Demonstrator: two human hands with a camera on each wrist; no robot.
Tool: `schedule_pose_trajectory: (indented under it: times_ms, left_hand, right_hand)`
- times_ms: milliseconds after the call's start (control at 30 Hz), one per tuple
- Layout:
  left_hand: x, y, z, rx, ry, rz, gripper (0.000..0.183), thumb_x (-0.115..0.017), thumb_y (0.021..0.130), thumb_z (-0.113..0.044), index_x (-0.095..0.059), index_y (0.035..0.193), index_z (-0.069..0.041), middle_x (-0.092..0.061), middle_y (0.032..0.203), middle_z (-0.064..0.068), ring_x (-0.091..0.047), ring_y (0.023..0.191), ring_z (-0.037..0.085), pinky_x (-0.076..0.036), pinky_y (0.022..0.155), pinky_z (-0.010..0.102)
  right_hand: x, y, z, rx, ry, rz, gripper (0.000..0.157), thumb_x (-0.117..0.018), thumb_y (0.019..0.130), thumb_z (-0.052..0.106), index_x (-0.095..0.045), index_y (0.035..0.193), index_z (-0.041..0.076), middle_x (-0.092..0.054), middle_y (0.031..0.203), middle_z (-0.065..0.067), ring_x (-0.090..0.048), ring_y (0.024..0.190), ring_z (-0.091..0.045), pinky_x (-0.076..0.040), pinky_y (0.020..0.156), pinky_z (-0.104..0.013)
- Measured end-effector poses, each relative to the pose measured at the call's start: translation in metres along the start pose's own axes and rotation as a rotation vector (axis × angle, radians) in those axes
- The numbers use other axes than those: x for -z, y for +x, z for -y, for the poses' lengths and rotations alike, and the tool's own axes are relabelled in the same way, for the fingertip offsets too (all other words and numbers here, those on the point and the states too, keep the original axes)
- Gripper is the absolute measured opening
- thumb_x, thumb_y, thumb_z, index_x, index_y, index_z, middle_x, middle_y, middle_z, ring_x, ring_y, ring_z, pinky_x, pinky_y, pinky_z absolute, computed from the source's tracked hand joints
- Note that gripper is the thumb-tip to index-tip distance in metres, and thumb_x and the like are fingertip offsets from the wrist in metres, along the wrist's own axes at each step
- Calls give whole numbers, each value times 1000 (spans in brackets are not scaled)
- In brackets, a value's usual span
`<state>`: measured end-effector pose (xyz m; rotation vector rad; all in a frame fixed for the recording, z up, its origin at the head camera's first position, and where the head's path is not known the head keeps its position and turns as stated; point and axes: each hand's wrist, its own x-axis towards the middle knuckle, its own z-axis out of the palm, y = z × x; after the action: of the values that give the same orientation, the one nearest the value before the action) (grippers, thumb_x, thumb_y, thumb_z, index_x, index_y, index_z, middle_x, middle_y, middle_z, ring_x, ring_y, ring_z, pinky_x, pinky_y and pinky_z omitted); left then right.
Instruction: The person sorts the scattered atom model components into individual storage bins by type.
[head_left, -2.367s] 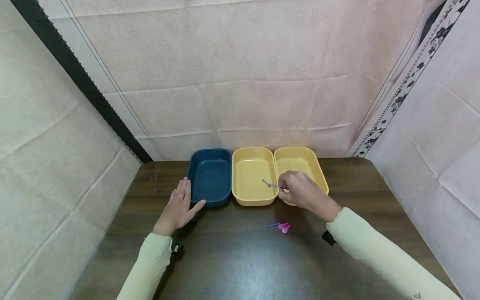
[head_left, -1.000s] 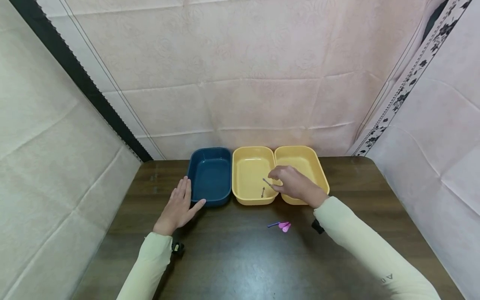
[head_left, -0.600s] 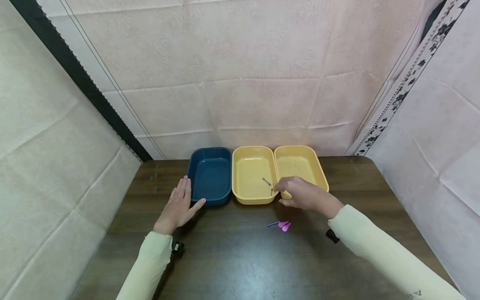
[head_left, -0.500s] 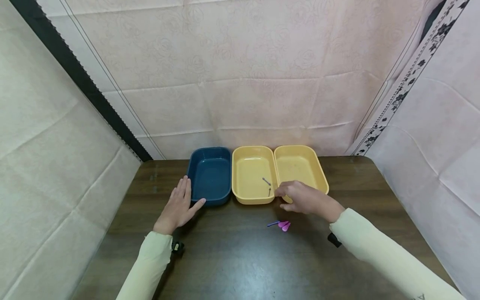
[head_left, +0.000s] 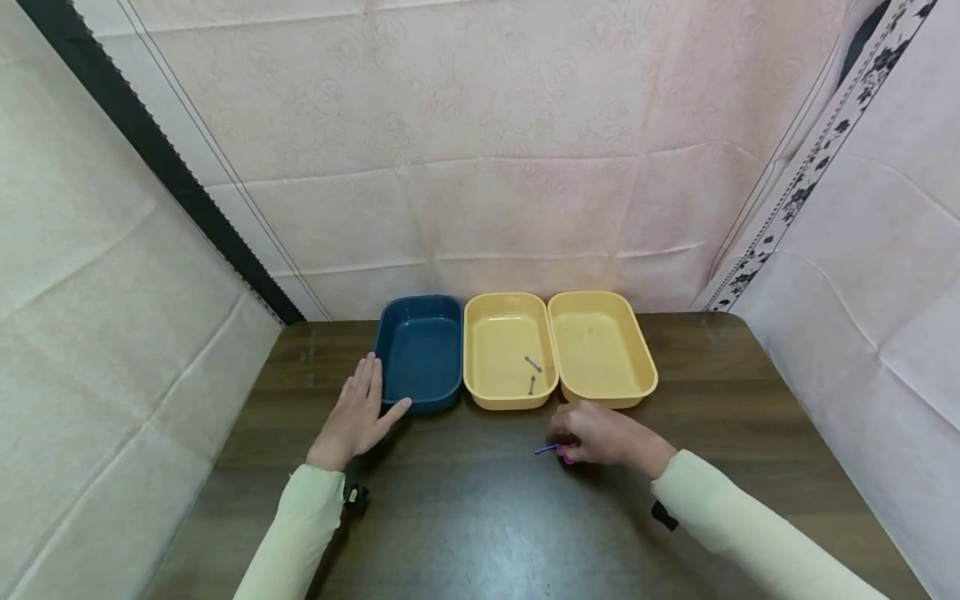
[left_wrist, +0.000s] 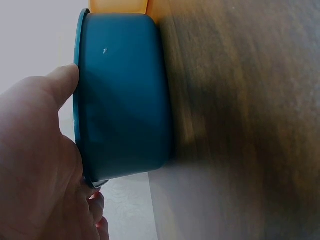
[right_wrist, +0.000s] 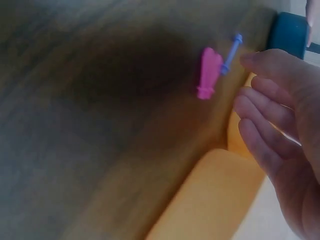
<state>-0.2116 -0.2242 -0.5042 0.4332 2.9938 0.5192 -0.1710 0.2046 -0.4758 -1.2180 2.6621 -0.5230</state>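
Observation:
My left hand (head_left: 352,417) lies with straight fingers along the left side and near corner of a dark blue tray (head_left: 420,400). The left wrist view has its thumb (left_wrist: 64,82) touching that tray's rim. My right hand (head_left: 603,435) is low over the table, its fingers loosely bent, above flat pink lobed pieces (right_wrist: 210,72) and a small purple stick (right_wrist: 232,54) with knobbed ends. A gap shows between fingertips and pieces in the right wrist view. Two similar small sticks, one upper (head_left: 533,364) and one lower (head_left: 532,385), lie in the middle yellow tray (head_left: 480,392).
Another yellow tray (head_left: 648,383) stands at the right, against the middle one. All three trays form a row at the back of the brown wooden table (head_left: 450,517). Pale cloth (head_left: 480,167) hangs behind and on both sides.
My right hand held a purple stick over the middle yellow tray and let it go there. It has since moved down to the pink pieces. The lower stick shifted; my left hand stayed still.

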Motion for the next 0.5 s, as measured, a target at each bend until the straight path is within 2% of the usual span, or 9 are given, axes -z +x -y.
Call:
schedule_pose_trajectory:
  times_ms: [133, 267, 500]
  left_hand:
    - [-1, 0, 1, 2, 1, -1, 104, -42, 105, -70, -3, 168, 3, 5, 178, 20, 0, 166, 42, -9, 133, 63]
    - [-1, 0, 0, 2, 0, -3, 104, -42, 105, -70, -3, 168, 3, 4, 178, 20, 0, 166, 42, -9, 133, 64]
    - [0, 0, -1, 0, -2, -10, 103, -44, 105, -68, -4, 167, 4, 2, 178, 22, -1, 166, 44, -10, 133, 64]
  right_hand:
    - [-10, 1, -3, 6, -1, 4, 10, -79, 88, 3, -74, 96, 6, -68, 85, -4, -61, 75, -14, -48, 63, -17]
    - [-17, 2, -5, 13, -44, -3, 11, -79, 86, 1, -73, 91, 8, -66, 83, 0, -55, 74, -6, -47, 63, -16]
    - [-21, 5, -6, 17, -83, -10, 17, -80, 83, 0, -69, 82, 13, -59, 78, 3, -47, 71, -1, -42, 61, -15]
